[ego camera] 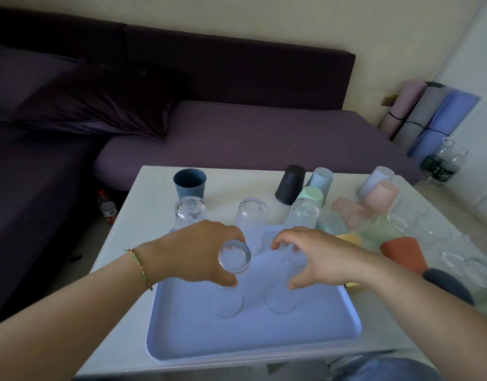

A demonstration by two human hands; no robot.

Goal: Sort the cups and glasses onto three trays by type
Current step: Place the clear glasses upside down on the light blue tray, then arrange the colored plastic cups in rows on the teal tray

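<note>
Glass (228, 298) stands upside-down, axis vertical, right below L hand (198, 251) clamping its base, on tray (236, 343); R hand (319, 257) curls round second glass (280, 296) just beside.

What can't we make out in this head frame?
- Clear glasses at far right, head view: transparent, blurred, overlapping; count unclear.
- Yellow item, head view: right hand covers most; cup or tray unclear.
- Right hand's grip on tall glass, head view: contact blurred.
- Dark grey cup, head view: right forearm hides part.
</note>
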